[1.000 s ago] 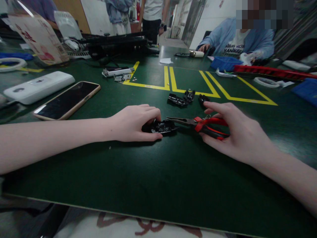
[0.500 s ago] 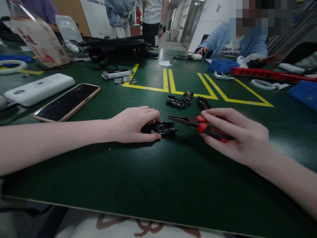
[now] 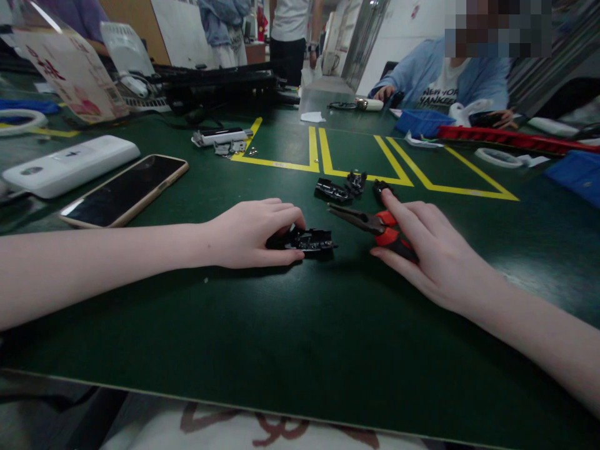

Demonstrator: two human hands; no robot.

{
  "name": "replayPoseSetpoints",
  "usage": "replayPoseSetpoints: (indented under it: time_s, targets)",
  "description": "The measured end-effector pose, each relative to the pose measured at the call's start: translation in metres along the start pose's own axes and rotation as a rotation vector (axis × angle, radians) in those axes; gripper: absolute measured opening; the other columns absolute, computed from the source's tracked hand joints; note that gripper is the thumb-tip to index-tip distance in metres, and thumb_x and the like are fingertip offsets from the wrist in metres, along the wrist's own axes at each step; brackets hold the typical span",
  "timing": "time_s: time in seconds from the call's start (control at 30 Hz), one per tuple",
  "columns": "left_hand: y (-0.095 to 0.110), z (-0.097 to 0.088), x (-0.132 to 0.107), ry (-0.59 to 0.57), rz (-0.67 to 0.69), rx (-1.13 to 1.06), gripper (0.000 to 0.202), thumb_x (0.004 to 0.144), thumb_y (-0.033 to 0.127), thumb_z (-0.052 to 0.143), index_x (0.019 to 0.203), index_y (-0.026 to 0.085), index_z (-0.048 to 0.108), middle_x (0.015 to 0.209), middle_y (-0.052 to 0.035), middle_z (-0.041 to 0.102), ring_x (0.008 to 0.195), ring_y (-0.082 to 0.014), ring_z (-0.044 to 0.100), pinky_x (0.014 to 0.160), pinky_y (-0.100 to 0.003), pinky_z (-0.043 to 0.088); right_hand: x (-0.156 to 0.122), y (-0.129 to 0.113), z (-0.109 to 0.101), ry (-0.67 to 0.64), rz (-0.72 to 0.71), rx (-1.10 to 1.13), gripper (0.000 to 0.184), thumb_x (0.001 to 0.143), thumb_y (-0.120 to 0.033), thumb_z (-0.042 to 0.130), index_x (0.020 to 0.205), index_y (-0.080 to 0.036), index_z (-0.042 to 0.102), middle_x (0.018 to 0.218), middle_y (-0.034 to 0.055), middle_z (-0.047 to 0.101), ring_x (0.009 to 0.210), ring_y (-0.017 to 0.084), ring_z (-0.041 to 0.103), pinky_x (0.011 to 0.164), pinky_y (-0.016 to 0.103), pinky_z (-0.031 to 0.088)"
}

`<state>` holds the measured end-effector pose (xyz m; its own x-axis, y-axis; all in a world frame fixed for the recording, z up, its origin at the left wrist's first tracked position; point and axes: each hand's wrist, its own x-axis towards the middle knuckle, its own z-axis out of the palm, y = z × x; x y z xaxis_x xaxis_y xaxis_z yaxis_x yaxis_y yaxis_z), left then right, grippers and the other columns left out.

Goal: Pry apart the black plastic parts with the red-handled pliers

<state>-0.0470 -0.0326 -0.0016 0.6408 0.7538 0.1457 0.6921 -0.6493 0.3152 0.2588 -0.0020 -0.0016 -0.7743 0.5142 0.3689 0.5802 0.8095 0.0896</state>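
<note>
My left hand (image 3: 250, 232) rests on the green table (image 3: 300, 337) and pinches a small black plastic part (image 3: 307, 240) between thumb and fingers, holding it flat on the surface. My right hand (image 3: 431, 253) grips red-handled needle-nose pliers (image 3: 370, 224), fingers closed over the handles, the shut jaws pointing left and a little up, just right of the black part. Behind the pliers lie several more small black parts (image 3: 344, 187).
A phone (image 3: 125, 189) and a white oblong device (image 3: 70, 165) lie at the left. Yellow tape lines (image 3: 319, 153) mark the table middle. Across the table sits a person in blue (image 3: 445, 78) by a blue tray (image 3: 422, 120) and a red rack (image 3: 510, 137). Others stand behind.
My right hand closed over the pliers' handles and swung the jaws up and away from the black part. My left hand stayed on the part.
</note>
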Motion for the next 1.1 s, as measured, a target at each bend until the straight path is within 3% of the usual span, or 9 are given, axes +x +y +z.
replayPoseSetpoints:
  time_s: [0.1, 0.17, 0.4, 0.83, 1.1]
  targets:
    - [0.000, 0.000, 0.000, 0.008, 0.023, 0.000, 0.035, 0.093, 0.044, 0.059, 0.113, 0.016, 0.060, 0.095, -0.0035, 0.060, 0.082, -0.0167, 0.055, 0.067, -0.025, 0.042, -0.001, 0.001, -0.002, 0.008, -0.057, -0.049, 0.045, 0.092, -0.027, 0.053, 0.135, -0.015, 0.049, 0.115, 0.0188, 0.060, 0.103, 0.036, 0.059, 0.084, 0.050, 0.052]
    - [0.000, 0.000, -0.001, 0.004, 0.034, -0.005, 0.035, 0.093, 0.042, 0.059, 0.115, 0.015, 0.061, 0.099, -0.0040, 0.061, 0.084, -0.0160, 0.056, 0.068, -0.025, 0.044, -0.001, -0.001, -0.004, 0.008, -0.065, -0.110, 0.035, 0.088, -0.025, 0.054, 0.122, -0.017, 0.055, 0.111, 0.0184, 0.063, 0.101, 0.038, 0.060, 0.081, 0.052, 0.051]
    - [0.002, 0.001, -0.003, 0.003, 0.095, 0.032, 0.037, 0.092, 0.043, 0.059, 0.116, 0.015, 0.061, 0.102, -0.0045, 0.062, 0.081, -0.0146, 0.058, 0.065, -0.024, 0.045, 0.004, -0.012, -0.003, -0.059, 0.075, -0.058, 0.030, 0.077, -0.025, 0.051, 0.106, -0.018, 0.058, 0.102, 0.0135, 0.065, 0.084, 0.031, 0.062, 0.064, 0.042, 0.048]
    - [0.004, 0.002, -0.002, 0.022, 0.112, 0.059, 0.038, 0.092, 0.046, 0.058, 0.116, 0.016, 0.060, 0.101, -0.0056, 0.065, 0.078, -0.0148, 0.060, 0.064, -0.024, 0.044, 0.010, -0.017, -0.001, -0.052, -0.015, -0.133, 0.024, 0.081, -0.024, 0.055, 0.103, -0.020, 0.062, 0.097, 0.0133, 0.067, 0.086, 0.032, 0.062, 0.067, 0.043, 0.046]
    - [0.005, 0.003, -0.002, 0.028, 0.110, 0.007, 0.036, 0.094, 0.044, 0.057, 0.115, 0.015, 0.059, 0.100, -0.0049, 0.066, 0.078, -0.0141, 0.060, 0.065, -0.024, 0.043, 0.011, -0.016, 0.004, -0.061, -0.039, -0.128, 0.020, 0.077, -0.022, 0.052, 0.096, -0.017, 0.059, 0.087, 0.0125, 0.065, 0.072, 0.029, 0.059, 0.061, 0.038, 0.044]
